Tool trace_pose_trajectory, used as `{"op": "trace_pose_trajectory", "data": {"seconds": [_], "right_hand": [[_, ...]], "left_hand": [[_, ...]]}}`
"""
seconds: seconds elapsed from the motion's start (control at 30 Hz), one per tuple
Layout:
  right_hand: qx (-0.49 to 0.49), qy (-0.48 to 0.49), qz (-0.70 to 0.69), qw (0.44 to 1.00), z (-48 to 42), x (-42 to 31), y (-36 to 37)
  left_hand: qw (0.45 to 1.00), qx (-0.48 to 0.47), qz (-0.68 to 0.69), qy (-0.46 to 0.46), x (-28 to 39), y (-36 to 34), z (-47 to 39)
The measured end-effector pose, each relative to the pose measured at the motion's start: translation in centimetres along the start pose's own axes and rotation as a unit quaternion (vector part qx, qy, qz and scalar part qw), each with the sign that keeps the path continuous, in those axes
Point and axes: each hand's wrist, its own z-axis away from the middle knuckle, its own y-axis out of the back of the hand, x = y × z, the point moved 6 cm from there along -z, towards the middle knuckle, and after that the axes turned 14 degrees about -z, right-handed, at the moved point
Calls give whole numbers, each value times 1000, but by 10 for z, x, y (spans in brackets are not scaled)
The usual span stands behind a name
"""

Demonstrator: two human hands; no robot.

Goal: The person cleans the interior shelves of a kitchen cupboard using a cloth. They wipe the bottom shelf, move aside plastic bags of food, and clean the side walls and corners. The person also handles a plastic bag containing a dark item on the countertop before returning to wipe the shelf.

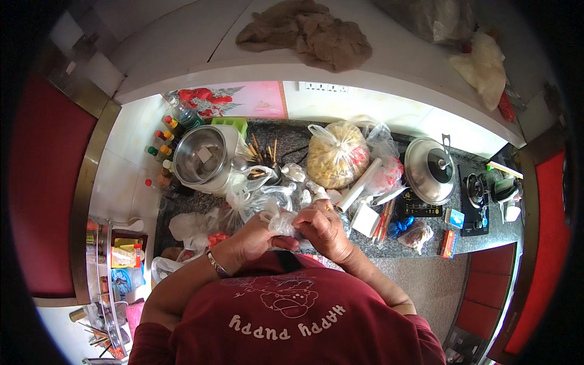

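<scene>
Both hands meet close to the body, at the front edge of the stone counter. My left hand (pixel 253 235) holds the gathered top of a clear plastic bag (pixel 281 223). Against the same plastic, my right hand (pixel 321 226) has its fingers curled, pinching it. What the bag contains is hidden by the hands. Just beyond lie more clear plastic bags (pixel 244 200), crumpled together. A large tied bag of yellowish food pieces (pixel 337 159) stands behind the hands, with a white roll (pixel 360 185) leaning beside it.
A steel bowl (pixel 200 155) sits at the left near several capped bottles (pixel 169 137). To the right are a lidded wok (pixel 430 171), a white box (pixel 365 220), a blue plastic bag (pixel 401 226), a small tied bag (pixel 416 236) and a gas hob (pixel 474 200). A brown cloth (pixel 305 34) lies on the ledge above.
</scene>
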Motion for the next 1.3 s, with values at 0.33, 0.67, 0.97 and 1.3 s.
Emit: {"op": "trace_pose_trajectory", "data": {"seconds": [0.33, 0.67, 0.97, 1.3], "right_hand": [[58, -32, 124, 990, 8, -3, -8], [81, -119, 225, 964, 2, 3, -25], [86, -144, 203, 965, 2, 16, -26], [117, -236, 112, 958, 8, 31, -15]], "left_hand": [[991, 53, -17, -119, 10, -2, -6], [974, 185, 118, -60, -24, 20, -26], [962, 255, 54, -74, -13, 18, -20], [957, 155, -146, -195, -1, 27, -22]]}}
